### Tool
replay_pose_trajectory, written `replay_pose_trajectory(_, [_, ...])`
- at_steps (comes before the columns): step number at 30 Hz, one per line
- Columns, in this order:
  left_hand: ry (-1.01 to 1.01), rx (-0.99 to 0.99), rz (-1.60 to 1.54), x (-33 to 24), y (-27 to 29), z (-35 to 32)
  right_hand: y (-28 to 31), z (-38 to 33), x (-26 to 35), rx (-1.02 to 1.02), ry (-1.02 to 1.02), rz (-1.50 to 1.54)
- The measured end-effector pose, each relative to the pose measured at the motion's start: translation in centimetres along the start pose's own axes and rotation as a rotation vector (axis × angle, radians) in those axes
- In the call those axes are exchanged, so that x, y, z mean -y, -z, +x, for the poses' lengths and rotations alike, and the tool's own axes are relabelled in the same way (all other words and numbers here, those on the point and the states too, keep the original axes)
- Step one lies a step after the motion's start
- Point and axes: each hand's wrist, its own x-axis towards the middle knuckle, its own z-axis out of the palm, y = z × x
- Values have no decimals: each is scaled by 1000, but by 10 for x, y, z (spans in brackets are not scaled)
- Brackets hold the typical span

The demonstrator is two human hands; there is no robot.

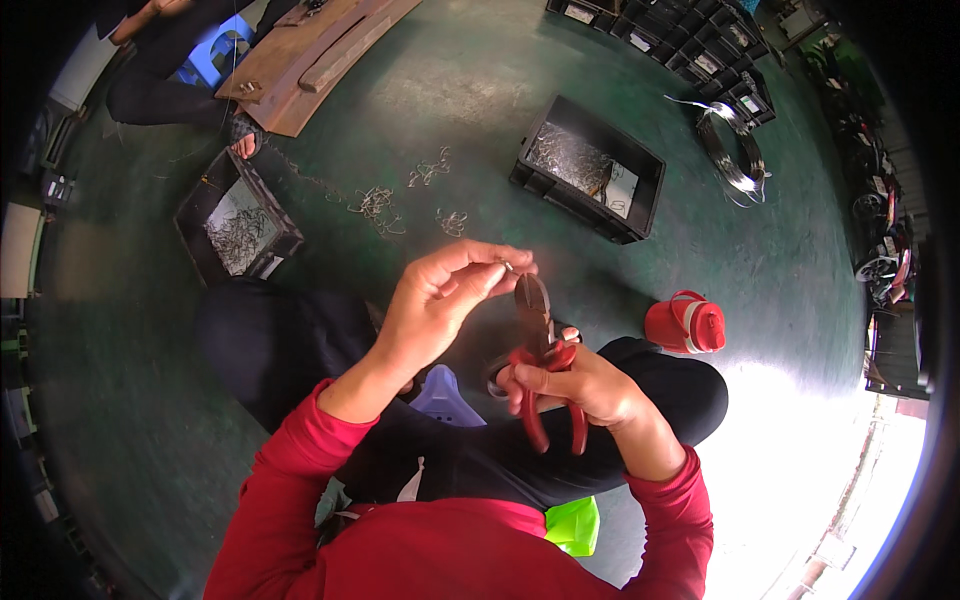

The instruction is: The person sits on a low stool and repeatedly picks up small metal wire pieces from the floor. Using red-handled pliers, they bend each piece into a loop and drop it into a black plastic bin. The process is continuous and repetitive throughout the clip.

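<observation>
My left hand [425,305] is closed in a pinch, thumb against fingers, on a small metal piece [508,266] that is mostly hidden by the fingertips. In my right hand [597,385] is a pair of pliers [537,315] with red handles, my fingers wrapped around them. The jaws of the pliers point up and lie close beside the left fingertips; whether they touch the metal piece I cannot tell. Beyond my hands, bent wire pieces [376,206] lie in small loose heaps on the green floor.
A black crate [287,228] of metal pieces stands at left, another crate [640,212] at right. A red jug [672,326] sits near my right knee. Farther off are a wire coil [712,150], stacked black crates [690,45], wooden boards [300,65] and a seated person [160,90].
</observation>
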Motion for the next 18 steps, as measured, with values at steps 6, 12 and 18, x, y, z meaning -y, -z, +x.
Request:
replay_pose_trajectory(6, [304, 62, 109, -24, 20, 7, -5, -8, 2, -676, 217, -720])
replay_pose_trajectory(12, [332, 83, 228, -21, 8, 2, -3, -4, 2, -720, 251, -752])
replay_pose_trajectory(18, [306, 73, 260, -18, 0, -5, -7, -5, 4, -666, 223, -699])
